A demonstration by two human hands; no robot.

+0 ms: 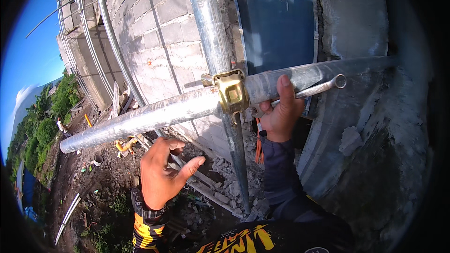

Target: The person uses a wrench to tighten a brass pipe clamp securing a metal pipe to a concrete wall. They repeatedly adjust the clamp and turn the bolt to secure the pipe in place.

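L hand cupped nr pipe, R hand upright, gripping wrench

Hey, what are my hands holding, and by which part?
Your right hand holds a ring-end wrench by the end nearer the scaffold clamp. Your left hand holds nothing.

Upright silver steel pole cut off at the top, crossing silver steel pipe fading into darkness rightward, ring-ended silver wrench partly hidden by the right hand, distant person too small to make out
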